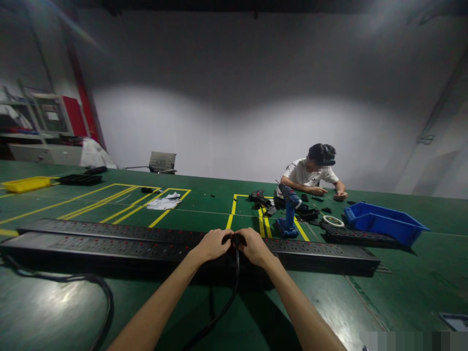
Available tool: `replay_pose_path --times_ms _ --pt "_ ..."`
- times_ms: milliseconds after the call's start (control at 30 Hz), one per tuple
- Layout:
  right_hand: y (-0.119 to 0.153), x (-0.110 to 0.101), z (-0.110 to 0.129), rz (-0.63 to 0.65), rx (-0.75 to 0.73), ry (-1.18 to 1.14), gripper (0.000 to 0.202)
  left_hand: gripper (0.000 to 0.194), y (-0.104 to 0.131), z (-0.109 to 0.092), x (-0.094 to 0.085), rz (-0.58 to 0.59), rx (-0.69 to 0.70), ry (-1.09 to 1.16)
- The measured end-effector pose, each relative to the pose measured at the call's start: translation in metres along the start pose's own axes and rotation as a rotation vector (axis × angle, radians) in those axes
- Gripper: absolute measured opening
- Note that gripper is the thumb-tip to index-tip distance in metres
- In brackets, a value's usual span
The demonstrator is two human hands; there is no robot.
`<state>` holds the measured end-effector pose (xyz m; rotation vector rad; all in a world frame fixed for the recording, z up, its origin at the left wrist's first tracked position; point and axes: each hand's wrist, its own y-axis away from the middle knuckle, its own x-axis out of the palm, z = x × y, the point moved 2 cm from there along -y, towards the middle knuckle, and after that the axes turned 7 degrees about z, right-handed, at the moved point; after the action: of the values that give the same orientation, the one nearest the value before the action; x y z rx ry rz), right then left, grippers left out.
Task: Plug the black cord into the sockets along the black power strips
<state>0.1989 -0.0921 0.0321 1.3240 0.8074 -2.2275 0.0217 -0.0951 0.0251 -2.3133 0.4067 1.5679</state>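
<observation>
Two long black power strips (109, 244) with rows of sockets and small red marks lie side by side across the table in front of me. Over their middle, my left hand (215, 244) and my right hand (255, 246) come together with fingers closed in a pinch. A black cable (237, 275) runs down toward me from between the fingertips. The piece at its upper end is dark and mostly hidden by the fingers. Another thick black cable (107, 297) curves from the strips' left end toward the near edge.
A blue cordless drill (290, 212) stands upright beyond the strips. To the right are a blue bin (383, 222), a shorter black strip (360, 236) and a white ring (333, 221). A person (310, 173) leans over the far side. White papers (164, 201) and a yellow tray (27, 184) lie left.
</observation>
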Motion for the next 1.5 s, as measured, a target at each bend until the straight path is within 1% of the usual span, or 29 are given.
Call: replay_pose_path --times_ms 167,333,500,633,833,1033,1200,1367,1500 --pt "0.0005 -0.0015 0.0045 0.007 -0.022 0.020 0.034 0.034 0.0005 -0.0004 -0.0015 -0.004 0.013 0.001" --pt "0.0022 0.0000 0.0050 0.008 0.011 0.057 0.028 0.035 0.0026 -0.0039 -0.0038 0.002 -0.001 0.019" --pt "0.0033 0.0014 0.0044 0.021 0.015 0.077 0.026 0.034 0.0028 -0.0038 -0.0019 -0.006 -0.013 0.021" --pt "0.0028 -0.0006 0.0045 0.008 0.056 0.045 0.026 0.034 0.0021 -0.0026 -0.0008 -0.008 0.014 0.002" --pt "0.0016 -0.0023 0.0054 -0.011 0.010 0.026 0.028 0.035 0.0017 -0.0008 -0.0023 -0.003 0.016 0.010" --pt "0.0018 0.0035 0.0011 0.008 0.080 0.048 0.027 0.034 -0.0002 -0.0002 -0.0004 0.006 0.008 0.025" --pt "0.0001 0.0058 -0.0016 -0.016 0.111 -0.027 0.027 0.034 0.0031 -0.0033 -0.0029 0.010 -0.008 0.028" --pt "-0.0017 0.0023 -0.0011 -0.027 0.062 -0.058 0.033 0.035 0.0043 -0.0040 -0.0062 -0.002 0.000 0.018" --pt "-0.0008 0.0017 -0.0021 -0.031 0.053 -0.040 0.028 0.035 0.0011 0.0000 -0.0031 0.000 -0.002 0.019"
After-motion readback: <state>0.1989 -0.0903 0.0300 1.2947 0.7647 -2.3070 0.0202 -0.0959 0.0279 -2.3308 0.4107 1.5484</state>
